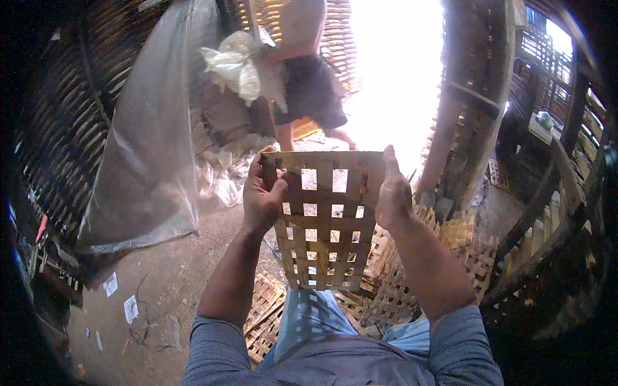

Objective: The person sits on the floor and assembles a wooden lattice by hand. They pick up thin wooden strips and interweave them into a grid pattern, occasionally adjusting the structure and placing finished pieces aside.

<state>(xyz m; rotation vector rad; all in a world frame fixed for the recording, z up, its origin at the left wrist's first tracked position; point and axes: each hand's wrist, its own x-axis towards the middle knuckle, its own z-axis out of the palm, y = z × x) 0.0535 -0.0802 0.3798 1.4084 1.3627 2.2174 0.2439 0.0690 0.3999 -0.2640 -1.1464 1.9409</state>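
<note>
Upright in front of my body is a panel of woven bamboo strips [324, 222] with square gaps between them. My left hand [261, 199] grips its upper left side, the thumb lying across the near face and the fingers partly hidden behind. At the upper right edge my right hand [394, 196] clasps the panel, its fingers mostly behind the weave. Light blue trousers [309, 318] show below and through the lower gaps.
More woven bamboo pieces [476, 257] lie low around my legs, mainly on the right. A translucent plastic sheet [145, 148] hangs at the left. Ahead, a person in dark shorts [309, 90] stands near a bright doorway [399, 77], beside pale plastic bags [238, 64]. Paper scraps [131, 309] litter the floor.
</note>
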